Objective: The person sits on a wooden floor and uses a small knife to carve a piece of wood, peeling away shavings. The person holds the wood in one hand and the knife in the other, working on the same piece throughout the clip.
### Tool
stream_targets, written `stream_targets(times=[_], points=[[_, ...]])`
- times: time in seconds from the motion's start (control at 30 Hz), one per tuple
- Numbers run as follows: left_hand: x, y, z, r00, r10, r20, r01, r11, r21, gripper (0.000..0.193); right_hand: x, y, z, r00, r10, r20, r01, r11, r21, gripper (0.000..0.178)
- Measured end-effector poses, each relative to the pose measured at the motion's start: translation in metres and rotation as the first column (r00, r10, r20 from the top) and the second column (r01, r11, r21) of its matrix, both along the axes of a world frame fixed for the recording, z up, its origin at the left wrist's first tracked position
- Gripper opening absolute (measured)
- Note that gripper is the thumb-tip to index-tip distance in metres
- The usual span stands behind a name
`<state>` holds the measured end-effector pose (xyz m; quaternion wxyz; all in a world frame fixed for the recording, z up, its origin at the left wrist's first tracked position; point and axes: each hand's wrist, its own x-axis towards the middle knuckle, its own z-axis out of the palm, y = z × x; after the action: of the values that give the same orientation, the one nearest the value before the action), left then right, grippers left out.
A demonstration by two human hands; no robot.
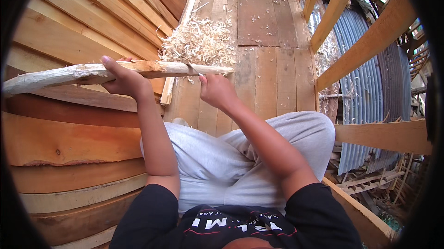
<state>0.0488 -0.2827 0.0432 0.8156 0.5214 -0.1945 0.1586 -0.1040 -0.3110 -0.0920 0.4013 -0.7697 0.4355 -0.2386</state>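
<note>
Pale wood: a long, partly peeled, slightly curved pole is lying crosswise beyond the person's knees; taking it as landmark. Left hand is gripping its middle, thumb on top. Right hand, fingers curled tight, is holding a small grey metal blade against its right part. Curly cream wood shavings are heaping just beyond it. Nearer than the pole, a black short-sleeved shirt is showing white lettering and red lines.
</note>
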Motion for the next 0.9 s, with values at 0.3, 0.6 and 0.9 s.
stream_targets(times=[0.3,0.6,0.9], points=[[-0.039,-0.03,0.019,0.971,-0.191,0.144,0.194,0.981,-0.007,0.065,-0.01,-0.02,0.008,0.991,-0.048,0.122,0.047,0.999,0.01,0.039],[-0.05,-0.031,0.02,0.949,-0.213,0.233,0.214,0.977,0.021,0.067,-0.005,-0.011,0.033,0.988,-0.088,0.129,0.08,0.994,0.071,0.04],[-0.055,-0.02,0.019,0.957,-0.231,0.174,0.225,0.973,0.051,0.068,-0.019,-0.006,0.043,0.996,-0.036,0.078,0.033,0.998,0.049,0.04]])
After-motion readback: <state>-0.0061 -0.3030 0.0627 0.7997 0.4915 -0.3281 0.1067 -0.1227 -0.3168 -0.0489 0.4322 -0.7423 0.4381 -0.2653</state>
